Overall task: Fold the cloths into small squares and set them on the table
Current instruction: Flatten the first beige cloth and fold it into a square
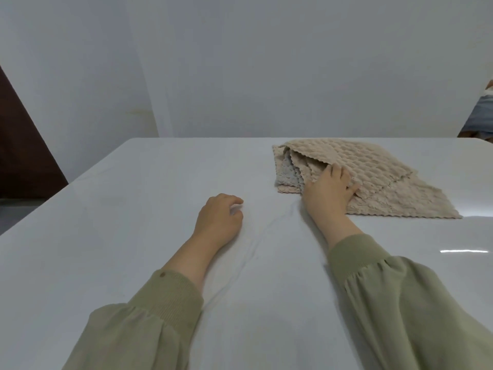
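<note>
One grey cloth (289, 175) peeks from beige cloths (378, 166) the right hand (329, 189) pinches.

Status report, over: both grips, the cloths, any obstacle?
Left grip idle on table, holding nothing. Right grip pinches top beige cloth on pile. Pile loose, not folded. No obstacle seen.

Soft, even light fills the frame with a cool grey cast, and nothing is dim. The glossy table (133, 236) carries a thin white glare streak at the right edge, with a broad pale sheen above it. Shadows are faint: a soft one hugs each sleeve (165, 297) in the lower frame. The wide lens bows the table's far edge and leans the seams of the wall (240, 62) at upper left. Detail is slightly smeared overall, yet the bumpy texture of the cloths (373, 166) reads clearly.
</note>
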Demonstrator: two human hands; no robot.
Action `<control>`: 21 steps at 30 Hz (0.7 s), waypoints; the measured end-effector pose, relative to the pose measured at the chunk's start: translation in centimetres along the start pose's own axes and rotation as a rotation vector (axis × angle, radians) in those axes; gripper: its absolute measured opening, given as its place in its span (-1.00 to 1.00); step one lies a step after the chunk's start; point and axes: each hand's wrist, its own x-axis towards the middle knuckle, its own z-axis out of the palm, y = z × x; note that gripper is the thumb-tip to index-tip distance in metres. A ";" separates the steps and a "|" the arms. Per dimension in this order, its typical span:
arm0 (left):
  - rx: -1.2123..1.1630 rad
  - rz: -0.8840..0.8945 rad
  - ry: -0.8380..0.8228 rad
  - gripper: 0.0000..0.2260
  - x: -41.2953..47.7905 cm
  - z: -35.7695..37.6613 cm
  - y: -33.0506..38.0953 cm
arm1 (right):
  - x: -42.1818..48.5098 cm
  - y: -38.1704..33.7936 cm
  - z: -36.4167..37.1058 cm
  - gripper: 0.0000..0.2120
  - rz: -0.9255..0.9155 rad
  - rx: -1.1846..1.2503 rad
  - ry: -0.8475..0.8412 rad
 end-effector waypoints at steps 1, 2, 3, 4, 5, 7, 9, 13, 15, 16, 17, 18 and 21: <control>-0.097 -0.021 0.052 -0.71 -0.1 -0.4 0.0 | -0.5 -0.6 -0.4 -0.40 -0.063 0.038 0.042; -0.193 -0.045 0.128 -0.72 -0.1 -1.1 -0.1 | -1.5 -1.4 -0.8 -0.41 -0.178 0.085 0.104; -0.256 -0.064 0.220 -0.71 -0.2 -1.9 -0.4 | -2.9 -2.4 -1.3 -0.42 -0.346 0.149 0.180; -0.297 -0.093 0.309 -0.72 -0.3 -2.7 -0.9 | -4.7 -3.5 -1.9 -0.43 -0.552 0.232 0.248; -0.357 -0.139 0.389 -0.72 -0.3 -3.5 -1.7 | -6.7 -4.5 -2.4 -0.44 -0.782 0.318 0.287; -0.541 -0.230 0.505 -0.77 -0.4 -5.0 -3.1 | -10.6 -6.1 -3.0 -0.51 -1.166 0.420 0.299; -0.645 -0.299 0.569 -0.79 -0.6 -6.1 -4.2 | -12.8 -6.8 -3.5 -0.59 -1.258 0.469 0.274; -0.642 -0.362 0.396 -0.75 -0.7 -6.7 -5.0 | -11.5 -5.8 -2.2 -0.58 -0.966 0.380 0.104; -0.626 -0.318 0.258 -0.76 -1.0 -6.2 -4.5 | -10.4 -5.0 -1.7 -0.48 -0.839 0.327 -0.053; -0.596 -0.294 0.220 -0.76 -1.1 -6.0 -4.2 | -10.1 -4.8 -1.6 -0.42 -0.816 0.327 -0.137; -0.573 -0.275 0.197 -0.77 -1.2 -5.8 -4.0 | -10.1 -4.7 -1.5 -0.36 -0.819 0.327 -0.222; -0.559 -0.266 0.175 -0.77 -1.2 -5.7 -3.7 | -10.2 -4.8 -1.6 -0.30 -0.841 0.306 -0.308; -0.533 -0.257 0.134 -0.76 -1.4 -5.9 -3.3 | -10.6 -5.4 -1.4 -0.24 -0.936 0.196 -0.460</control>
